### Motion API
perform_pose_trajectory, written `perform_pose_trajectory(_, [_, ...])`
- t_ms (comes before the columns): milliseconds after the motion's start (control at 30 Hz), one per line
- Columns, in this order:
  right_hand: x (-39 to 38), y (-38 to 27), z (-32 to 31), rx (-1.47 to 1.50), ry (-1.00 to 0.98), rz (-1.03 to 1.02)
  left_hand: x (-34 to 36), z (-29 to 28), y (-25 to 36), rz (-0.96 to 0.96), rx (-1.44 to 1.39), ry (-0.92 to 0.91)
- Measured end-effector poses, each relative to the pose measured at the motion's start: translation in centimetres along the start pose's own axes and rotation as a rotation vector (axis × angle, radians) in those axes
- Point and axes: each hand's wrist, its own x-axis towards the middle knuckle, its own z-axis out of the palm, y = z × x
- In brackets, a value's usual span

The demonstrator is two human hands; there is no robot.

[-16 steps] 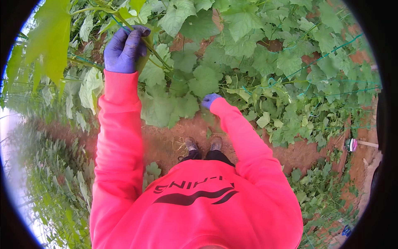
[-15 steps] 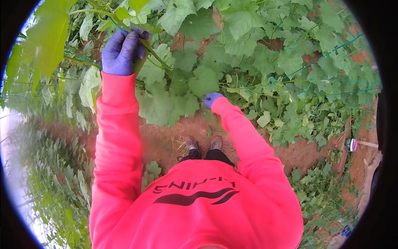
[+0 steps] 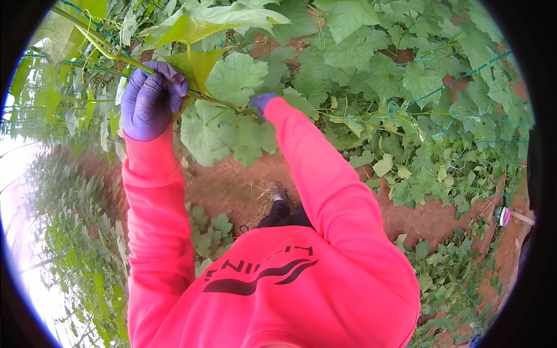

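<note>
Both of my hands wear purple gloves. At the upper left, my left hand (image 3: 149, 101) is closed around a green plant vine (image 3: 125, 59), which runs from the top left corner through the fingers. A large lobed leaf (image 3: 200, 26) stands up from the stem just right of that hand. The vine's thinner end reaches toward my right hand (image 3: 264, 103), which is stretched forward among the leaves near the middle. Its fingers are hidden from view, so I cannot tell whether it touches the stem.
Green twine (image 3: 464, 78) stretches across the foliage at the right, with more strands at the left. Reddish soil (image 3: 226, 188) forms a path under my feet, where one shoe (image 3: 277, 190) shows. Leafy plants line both sides. A small round pink-and-white object (image 3: 502, 216) lies far right.
My left hand has moved down and slightly left, still holding the vine. My right hand has moved left and up toward the vine's end. One shoe has gone out of sight.
</note>
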Motion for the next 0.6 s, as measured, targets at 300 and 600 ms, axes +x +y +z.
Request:
perform_pose_trajectory(300, [-8.7,-12.2,-4.4,1.035,-0.343,-0.754,-1.4,-0.5,0.2,0.010,0.050,0.161])
perform_pose_trajectory(600, [-13.1,-8.2,-2.5,0.353,0.185,-0.273,1.3,1.6,-0.7,0.057,-0.011,0.144])
